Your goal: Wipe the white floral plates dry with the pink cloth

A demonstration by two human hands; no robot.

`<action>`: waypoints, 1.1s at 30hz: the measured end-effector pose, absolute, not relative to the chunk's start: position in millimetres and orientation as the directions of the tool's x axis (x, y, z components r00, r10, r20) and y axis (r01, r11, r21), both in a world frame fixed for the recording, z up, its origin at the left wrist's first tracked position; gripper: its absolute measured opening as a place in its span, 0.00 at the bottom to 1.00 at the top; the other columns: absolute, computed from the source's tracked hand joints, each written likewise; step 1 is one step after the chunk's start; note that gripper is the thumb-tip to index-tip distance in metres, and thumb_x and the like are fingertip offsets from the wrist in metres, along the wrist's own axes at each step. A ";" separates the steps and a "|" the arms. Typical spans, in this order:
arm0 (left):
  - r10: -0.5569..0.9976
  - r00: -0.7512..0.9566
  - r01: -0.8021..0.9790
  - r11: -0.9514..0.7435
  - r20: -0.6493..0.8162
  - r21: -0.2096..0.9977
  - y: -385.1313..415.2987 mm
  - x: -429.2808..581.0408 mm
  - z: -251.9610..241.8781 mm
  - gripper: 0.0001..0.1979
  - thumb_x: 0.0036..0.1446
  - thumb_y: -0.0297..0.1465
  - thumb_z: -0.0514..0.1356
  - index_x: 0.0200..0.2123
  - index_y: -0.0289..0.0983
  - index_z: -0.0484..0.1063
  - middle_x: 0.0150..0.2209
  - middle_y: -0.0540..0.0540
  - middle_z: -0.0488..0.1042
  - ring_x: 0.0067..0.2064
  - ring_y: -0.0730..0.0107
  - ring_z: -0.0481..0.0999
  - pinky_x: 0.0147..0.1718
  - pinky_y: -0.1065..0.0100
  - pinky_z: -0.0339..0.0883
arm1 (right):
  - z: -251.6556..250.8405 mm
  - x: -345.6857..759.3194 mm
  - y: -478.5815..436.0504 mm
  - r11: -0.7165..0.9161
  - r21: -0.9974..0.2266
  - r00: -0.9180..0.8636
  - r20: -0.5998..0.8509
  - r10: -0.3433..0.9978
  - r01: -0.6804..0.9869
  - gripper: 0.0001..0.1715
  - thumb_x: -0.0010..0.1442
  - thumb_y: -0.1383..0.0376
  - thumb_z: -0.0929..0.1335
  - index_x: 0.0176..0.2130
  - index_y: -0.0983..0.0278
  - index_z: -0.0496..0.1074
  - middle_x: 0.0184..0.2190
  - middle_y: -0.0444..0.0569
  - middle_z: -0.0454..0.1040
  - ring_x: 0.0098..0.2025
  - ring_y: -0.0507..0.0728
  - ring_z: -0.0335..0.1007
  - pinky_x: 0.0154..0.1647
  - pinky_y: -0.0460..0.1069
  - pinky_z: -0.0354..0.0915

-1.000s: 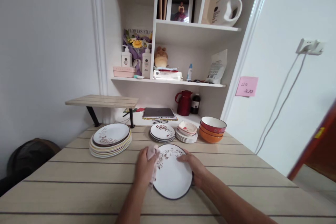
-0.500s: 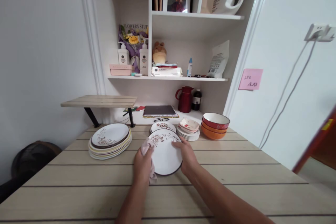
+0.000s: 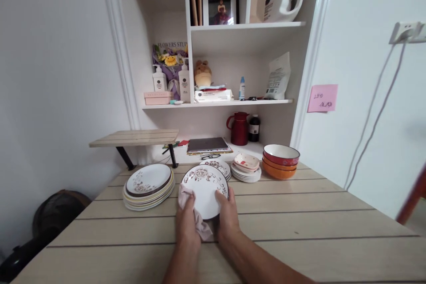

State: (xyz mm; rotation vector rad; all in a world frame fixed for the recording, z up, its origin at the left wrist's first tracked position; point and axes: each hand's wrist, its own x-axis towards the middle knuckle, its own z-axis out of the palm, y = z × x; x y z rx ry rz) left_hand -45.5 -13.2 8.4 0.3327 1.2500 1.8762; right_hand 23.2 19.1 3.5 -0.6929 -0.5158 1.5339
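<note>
A white plate (image 3: 203,186) with a dark rim and a brown floral pattern is held tilted up above the wooden table (image 3: 299,213). My right hand (image 3: 228,213) grips its lower right edge. My left hand (image 3: 187,224) holds a pinkish cloth (image 3: 196,219) against the plate's lower left edge. Just behind the plate lies a small stack of patterned plates (image 3: 222,166), partly hidden by it.
A stack of large plates (image 3: 148,185) lies at the left. White saucers with a small dish (image 3: 246,168) and stacked red and orange bowls (image 3: 280,161) stand at the back right. A low wooden riser (image 3: 135,138) and shelves with bottles, a red jug (image 3: 238,128) and a laptop (image 3: 207,144) are behind.
The plate has been lifted from lying flat on the table to tilted upright, closer to the stacks. Both hands have shifted to its lower edge, the cloth moving with the left.
</note>
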 end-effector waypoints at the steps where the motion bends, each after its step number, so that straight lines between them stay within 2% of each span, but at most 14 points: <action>1: 0.758 -0.609 -0.523 -0.165 -0.231 0.836 -13.6 -45.4 9.4 0.26 0.44 0.42 0.66 0.46 0.36 0.71 0.29 0.45 0.78 0.19 0.72 0.72 0.13 0.75 0.57 | 2.9 27.2 18.8 -0.102 -0.704 -0.044 -0.101 0.994 -0.703 0.38 0.47 0.64 0.71 0.56 0.54 0.59 0.42 0.44 0.77 0.39 0.56 0.75 0.38 0.50 0.70; 4: 0.762 -0.614 -0.534 -0.209 -0.206 0.820 -12.5 -44.8 9.9 0.27 0.43 0.40 0.68 0.47 0.37 0.71 0.33 0.43 0.79 0.25 0.68 0.77 0.18 0.73 0.65 | 10.5 51.1 24.8 -0.191 -0.777 -0.194 -0.091 0.977 -0.600 0.36 0.45 0.67 0.71 0.53 0.57 0.63 0.42 0.48 0.78 0.38 0.58 0.75 0.37 0.51 0.70; 7: 0.791 -0.596 -0.510 -0.239 -0.139 0.827 -9.5 -42.2 8.1 0.27 0.42 0.39 0.69 0.47 0.37 0.72 0.36 0.42 0.79 0.31 0.65 0.79 0.25 0.69 0.71 | 27.5 85.8 38.6 -0.243 -0.898 -0.318 -0.124 0.940 -0.366 0.32 0.43 0.69 0.71 0.50 0.61 0.67 0.40 0.49 0.78 0.34 0.58 0.74 0.32 0.50 0.67; 11: 0.848 -0.522 -0.487 -0.206 -0.094 0.849 -8.0 -36.8 6.6 0.28 0.40 0.41 0.70 0.45 0.35 0.72 0.36 0.41 0.80 0.34 0.62 0.79 0.32 0.64 0.74 | 56.1 127.0 57.9 -0.071 -0.991 -0.426 -0.017 0.905 -0.113 0.23 0.44 0.68 0.72 0.43 0.62 0.71 0.36 0.46 0.77 0.37 0.56 0.71 0.34 0.48 0.64; 14: 0.883 -0.465 -0.455 -0.178 -0.063 0.873 -10.2 -33.9 6.8 0.29 0.38 0.42 0.71 0.44 0.34 0.72 0.34 0.42 0.80 0.33 0.61 0.79 0.33 0.63 0.74 | 78.9 143.7 66.2 0.128 -0.991 -0.485 0.094 0.869 0.037 0.10 0.46 0.65 0.73 0.31 0.65 0.72 0.27 0.43 0.73 0.31 0.52 0.67 0.30 0.46 0.60; 16: 0.898 -0.437 -0.412 -0.161 -0.040 0.897 -12.8 -32.5 6.9 0.29 0.38 0.42 0.71 0.43 0.33 0.72 0.32 0.42 0.79 0.32 0.61 0.79 0.33 0.63 0.74 | 90.7 147.5 66.9 0.193 -0.976 -0.532 0.110 0.840 0.103 0.09 0.46 0.65 0.73 0.28 0.66 0.72 0.26 0.44 0.73 0.30 0.52 0.66 0.29 0.46 0.60; 18: 0.911 -0.412 -0.360 -0.148 -0.015 0.921 -15.8 -30.9 7.1 0.28 0.39 0.42 0.70 0.42 0.33 0.72 0.31 0.42 0.79 0.33 0.61 0.79 0.32 0.64 0.73 | 96.7 146.7 63.9 0.144 -0.984 -0.573 0.058 0.817 0.105 0.13 0.45 0.64 0.74 0.34 0.65 0.74 0.30 0.47 0.75 0.32 0.54 0.69 0.32 0.48 0.64; 20: 0.921 -0.390 -0.311 -0.144 0.011 0.939 -18.7 -29.2 8.1 0.28 0.38 0.42 0.71 0.42 0.33 0.73 0.32 0.42 0.79 0.34 0.61 0.79 0.32 0.66 0.73 | 96.2 143.1 58.2 0.000 -0.995 -0.562 -0.055 0.825 0.097 0.20 0.45 0.61 0.74 0.40 0.65 0.74 0.33 0.51 0.77 0.31 0.57 0.72 0.32 0.51 0.67; 22: 0.924 -0.382 -0.283 -0.135 0.018 0.949 -21.4 -27.4 10.1 0.28 0.38 0.41 0.71 0.42 0.33 0.73 0.33 0.42 0.79 0.35 0.61 0.79 0.33 0.67 0.73 | 91.0 139.1 51.3 -0.095 -0.995 -0.554 -0.103 0.826 0.043 0.22 0.46 0.58 0.74 0.41 0.65 0.74 0.33 0.53 0.78 0.30 0.58 0.73 0.31 0.52 0.68; 28: 0.928 -0.371 -0.379 -0.114 -0.038 0.918 -24.6 -22.8 15.6 0.29 0.39 0.40 0.70 0.45 0.34 0.73 0.34 0.42 0.80 0.36 0.60 0.79 0.36 0.64 0.73 | 67.3 131.2 34.6 -0.024 -0.972 -0.426 0.080 0.901 -0.234 0.19 0.46 0.56 0.73 0.34 0.66 0.75 0.26 0.48 0.77 0.27 0.55 0.71 0.30 0.49 0.67; 33: 0.924 -0.377 -0.410 -0.112 -0.057 0.905 -20.7 -18.3 16.3 0.27 0.43 0.40 0.68 0.48 0.37 0.71 0.38 0.43 0.79 0.37 0.62 0.79 0.37 0.64 0.73 | 57.4 118.3 39.3 -0.051 -0.886 -0.225 0.062 0.972 -0.461 0.25 0.44 0.55 0.74 0.40 0.67 0.74 0.29 0.49 0.78 0.30 0.57 0.73 0.34 0.51 0.68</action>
